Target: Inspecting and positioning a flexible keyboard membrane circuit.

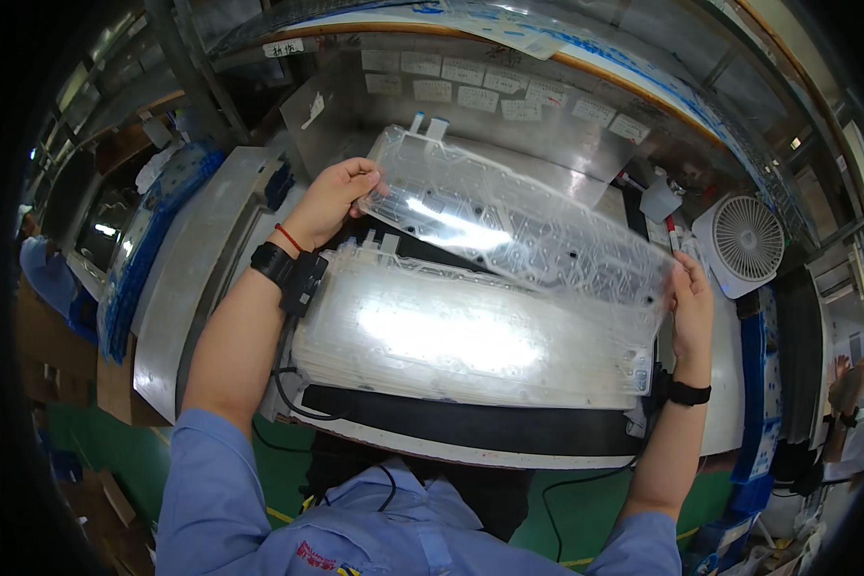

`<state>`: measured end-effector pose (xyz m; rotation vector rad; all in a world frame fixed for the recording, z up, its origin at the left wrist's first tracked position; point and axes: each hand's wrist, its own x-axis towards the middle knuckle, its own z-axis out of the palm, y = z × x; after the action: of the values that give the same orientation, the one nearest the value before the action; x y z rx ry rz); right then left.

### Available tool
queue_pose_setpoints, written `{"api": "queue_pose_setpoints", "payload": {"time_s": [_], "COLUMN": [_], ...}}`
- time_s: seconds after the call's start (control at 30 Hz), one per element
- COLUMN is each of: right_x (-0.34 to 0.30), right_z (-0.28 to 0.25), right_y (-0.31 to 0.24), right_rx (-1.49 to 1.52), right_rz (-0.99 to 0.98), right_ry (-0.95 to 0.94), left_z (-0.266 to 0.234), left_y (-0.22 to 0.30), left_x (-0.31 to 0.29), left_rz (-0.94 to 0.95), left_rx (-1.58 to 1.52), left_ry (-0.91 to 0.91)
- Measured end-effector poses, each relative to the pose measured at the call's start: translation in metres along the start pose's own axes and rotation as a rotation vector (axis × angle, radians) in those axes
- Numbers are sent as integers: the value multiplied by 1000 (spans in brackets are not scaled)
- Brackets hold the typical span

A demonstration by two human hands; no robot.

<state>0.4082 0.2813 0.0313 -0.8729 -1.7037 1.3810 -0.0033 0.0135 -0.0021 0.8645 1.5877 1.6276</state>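
Between both hands a clear plastic keyboard membrane (pixel 538 223) with fine printed traces is stretched out, tilted, its left end farther from me than its right. My left hand (pixel 334 204) pinches its left end. The right end is gripped by my right hand (pixel 689 298), thumb and fingers closed on it. Two short tails stick up from its far left edge. Below it lies a stack of similar clear membranes (pixel 470 336), its far part covered by the raised sheet. Bright light reflects off both.
A black mat (pixel 451 418) lies under the stack on the table. A white fan (pixel 742 243) stands at the far right, near a small white bottle (pixel 660 199). Blue bins (pixel 760 422) line the right side. Paper labels cover the metal panel (pixel 355 120) behind. Cables hang by the table's front edge.
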Motion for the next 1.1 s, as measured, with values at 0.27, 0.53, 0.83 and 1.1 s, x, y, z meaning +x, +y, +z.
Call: {"api": "queue_pose_setpoints", "payload": {"time_s": [0.27, 0.53, 0.83, 1.1], "right_x": [7, 8, 3, 2], "right_z": [-11, -10, -6, -13], "right_y": [11, 13, 6, 5], "right_rx": [42, 32, -11, 42], "right_rz": [0, -6, -17, -22], "right_ry": [-55, -9, 33, 34], "left_z": [3, 3, 4, -4], "left_y": [1, 5, 6, 7], "left_x": [-1, -6, -2, -2], "left_rz": [4, 31, 37, -16], "left_rx": [-5, -26, -2, -39], "left_ry": [15, 19, 8, 0]}}
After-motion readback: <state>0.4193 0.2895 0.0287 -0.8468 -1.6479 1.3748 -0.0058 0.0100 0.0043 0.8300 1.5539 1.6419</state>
